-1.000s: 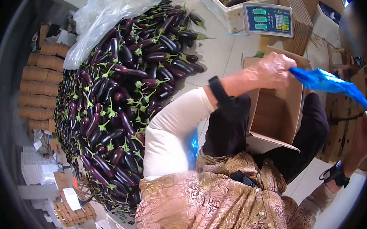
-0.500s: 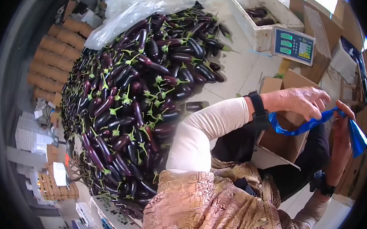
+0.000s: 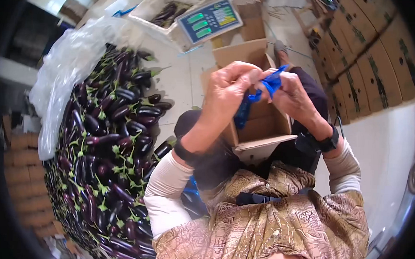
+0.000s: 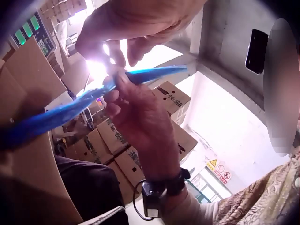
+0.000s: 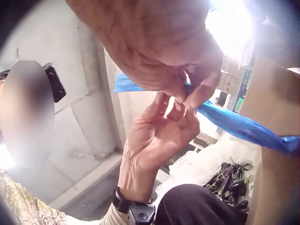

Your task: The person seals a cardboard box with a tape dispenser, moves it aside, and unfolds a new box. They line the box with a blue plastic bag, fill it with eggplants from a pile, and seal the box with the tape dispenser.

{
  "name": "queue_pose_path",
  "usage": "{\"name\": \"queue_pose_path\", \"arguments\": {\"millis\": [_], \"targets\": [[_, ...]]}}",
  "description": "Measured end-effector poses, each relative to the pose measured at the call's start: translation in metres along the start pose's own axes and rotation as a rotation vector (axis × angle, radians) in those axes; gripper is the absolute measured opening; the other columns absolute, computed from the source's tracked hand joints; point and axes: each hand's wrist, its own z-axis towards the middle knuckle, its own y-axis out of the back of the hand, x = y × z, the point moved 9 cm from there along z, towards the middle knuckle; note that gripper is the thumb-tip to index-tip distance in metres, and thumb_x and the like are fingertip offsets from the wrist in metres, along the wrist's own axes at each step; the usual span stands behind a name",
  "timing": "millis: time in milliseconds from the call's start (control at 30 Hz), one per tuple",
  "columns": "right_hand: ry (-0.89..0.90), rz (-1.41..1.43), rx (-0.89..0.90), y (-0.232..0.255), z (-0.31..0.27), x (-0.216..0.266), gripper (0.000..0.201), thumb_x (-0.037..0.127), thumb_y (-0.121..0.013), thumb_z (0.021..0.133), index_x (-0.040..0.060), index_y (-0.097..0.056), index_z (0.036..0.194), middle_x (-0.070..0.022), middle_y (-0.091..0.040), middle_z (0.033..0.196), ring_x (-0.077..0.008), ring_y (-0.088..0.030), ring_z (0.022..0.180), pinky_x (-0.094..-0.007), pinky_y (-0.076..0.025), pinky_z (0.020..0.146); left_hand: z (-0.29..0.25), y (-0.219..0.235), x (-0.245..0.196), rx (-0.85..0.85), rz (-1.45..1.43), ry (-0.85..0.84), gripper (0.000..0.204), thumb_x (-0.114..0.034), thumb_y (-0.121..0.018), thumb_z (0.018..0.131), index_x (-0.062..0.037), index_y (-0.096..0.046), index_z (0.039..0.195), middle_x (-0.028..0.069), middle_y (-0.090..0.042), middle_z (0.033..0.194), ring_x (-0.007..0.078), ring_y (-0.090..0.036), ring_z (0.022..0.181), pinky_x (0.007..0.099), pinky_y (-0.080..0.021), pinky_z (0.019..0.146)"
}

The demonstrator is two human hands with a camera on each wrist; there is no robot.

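Both hands meet over an open cardboard box in the head view. Thumb and fingers of the left hand pinch a thin, bunched blue plastic bag. Close beside it, the right hand pinches the same plastic, and a short blue end sticks up between the hands. In the left wrist view the blue plastic stretches as a twisted strand past the right hand's fingertips. The right wrist view shows the left hand with its fingers up against the strand. Overlapping fingers hide part of the plastic.
A large heap of eggplants lies at the left, partly under clear plastic sheeting. Beyond the box are a digital scale and a white foam crate holding eggplants. Printed cartons are stacked at the right.
The hands were apart, with the blue plastic stretched out to the right; now they are close together over the box, gathering it between their fingertips. The head view has swung right.
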Motion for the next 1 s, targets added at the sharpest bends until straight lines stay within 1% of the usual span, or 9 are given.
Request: {"name": "queue_pose_path", "arguments": {"millis": [100,200,267,400,500,600,800,933,1000], "targets": [[-0.239,0.144,0.019,0.000,-0.008,-0.016,0.017,0.012,-0.062,0.093,-0.0018,-0.069,0.099,-0.0041,-0.064,0.078,-0.0092,-0.061,0.068,-0.0253,-0.052,0.060,-0.001,0.000,0.007,-0.058,-0.056,0.028,0.026,-0.005,-0.061,0.093,0.0044,-0.062,0.117,0.0105,-0.067,0.105,0.0150,-0.064,0.092,0.0296,-0.051,0.086],[-0.259,0.134,-0.038,0.006,-0.014,-0.015,0.018,0.011,-0.060,0.096,-0.0027,-0.068,0.104,-0.0022,-0.063,0.076,-0.0078,-0.061,0.067,-0.0240,-0.052,0.058,-0.001,-0.009,0.009,-0.112,0.012,0.003,0.026,-0.005,-0.064,0.092,0.0037,-0.061,0.116,0.0115,-0.064,0.108,0.0154,-0.063,0.094,0.0297,-0.053,0.081],[-0.224,0.130,-0.046,0.008,-0.016,-0.020,0.018,0.012,-0.062,0.096,-0.0020,-0.068,0.105,-0.0027,-0.064,0.075,-0.0081,-0.062,0.065,-0.0241,-0.053,0.057,-0.002,-0.015,0.007,-0.133,0.157,-0.094,0.022,-0.005,-0.064,0.093,0.0033,-0.061,0.113,0.0105,-0.066,0.102,0.0141,-0.063,0.087,0.0287,-0.053,0.077],[-0.255,0.147,0.017,0.004,-0.019,-0.017,0.027,0.014,-0.066,0.091,0.0037,-0.066,0.116,-0.0018,-0.065,0.083,-0.0087,-0.063,0.069,-0.0253,-0.054,0.061,0.004,-0.021,0.002,-0.121,0.135,-0.036,0.011,-0.005,-0.063,0.094,0.0023,-0.063,0.102,0.0044,-0.067,0.083,0.0088,-0.062,0.073,0.0233,-0.050,0.065],[-0.245,0.410,-0.017,0.016,-0.024,-0.014,0.038,0.018,-0.070,0.090,0.0069,-0.061,0.126,0.0020,-0.066,0.090,-0.0042,-0.059,0.073,-0.0195,-0.047,0.062,0.006,-0.018,0.003,-0.135,0.098,-0.047,0.006,-0.005,-0.064,0.094,0.0004,-0.063,0.096,0.0005,-0.064,0.080,0.0059,-0.058,0.071,0.0211,-0.047,0.062],[-0.186,0.462,-0.094,0.036,-0.020,-0.018,0.031,0.020,-0.071,0.090,0.0035,-0.066,0.116,0.0034,-0.065,0.085,-0.0027,-0.056,0.067,-0.0181,-0.044,0.058,0.006,-0.014,0.013,-0.105,0.092,-0.016,0.005,-0.008,-0.063,0.095,-0.0026,-0.063,0.093,-0.0025,-0.062,0.081,0.0040,-0.054,0.072,0.0209,-0.046,0.065],[-0.201,0.623,-0.198,0.081,-0.032,-0.034,0.013,0.018,-0.067,0.094,0.0072,-0.067,0.100,0.0046,-0.062,0.075,-0.0024,-0.056,0.063,-0.0149,-0.041,0.054,0.013,0.043,0.008,-0.383,-0.355,-0.045,0.006,-0.015,-0.056,0.100,-0.0109,-0.055,0.096,0.0022,-0.065,0.090,0.0120,-0.065,0.082,0.0317,-0.056,0.073],[-0.178,0.840,-0.233,0.098,-0.047,-0.052,0.013,0.018,-0.064,0.096,0.0077,-0.063,0.105,0.0034,-0.062,0.080,-0.0023,-0.058,0.065,-0.0138,-0.040,0.053,0.020,0.058,-0.009,-0.427,-0.387,-0.145,0.006,-0.016,-0.054,0.101,-0.0105,-0.052,0.101,0.0034,-0.064,0.088,0.0131,-0.066,0.081,0.0327,-0.056,0.071],[-0.139,0.851,-0.427,0.118,-0.059,-0.053,0.018,0.017,-0.062,0.098,0.0077,-0.060,0.112,0.0021,-0.063,0.088,-0.0026,-0.059,0.069,-0.0139,-0.041,0.054,0.022,0.068,-0.013,-0.528,-0.381,-0.169,0.007,-0.016,-0.055,0.101,-0.0097,-0.053,0.099,0.0026,-0.063,0.084,0.0111,-0.064,0.077,0.0299,-0.055,0.067]]}}
